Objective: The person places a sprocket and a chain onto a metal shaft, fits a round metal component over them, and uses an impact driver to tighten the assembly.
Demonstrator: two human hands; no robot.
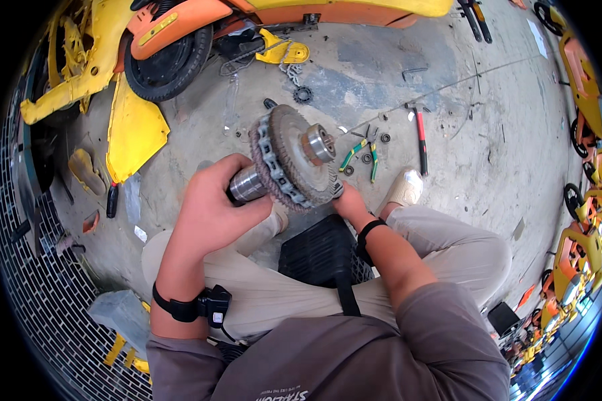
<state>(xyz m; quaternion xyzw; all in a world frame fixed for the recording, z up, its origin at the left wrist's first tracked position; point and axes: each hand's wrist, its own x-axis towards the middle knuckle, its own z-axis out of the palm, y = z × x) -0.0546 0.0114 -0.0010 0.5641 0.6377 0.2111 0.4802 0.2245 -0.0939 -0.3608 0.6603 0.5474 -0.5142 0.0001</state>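
A toothed metal gear assembly (294,157) with a chain (269,154) wrapped round its rim is held up in front of me, tilted. From its right face sticks a short shaft with a shiny bearing-like ring (319,144). My left hand (211,200) is closed round the dark-ended metal cylinder (246,185) on the left side. At the lower right rim, my right hand (352,202) is closed on a small dark metal piece (339,190), whose kind I cannot make out; the gear hides part of those fingers.
Beyond the gear, green-and-yellow pliers (362,152) and a red-handled hammer (421,140) lie on the concrete floor. Farther off are a loose chain with a sprocket (303,94) and an orange-and-yellow vehicle (180,27). A yellow panel (137,130) stands left. A black crate-like thing (318,250) sits between my legs.
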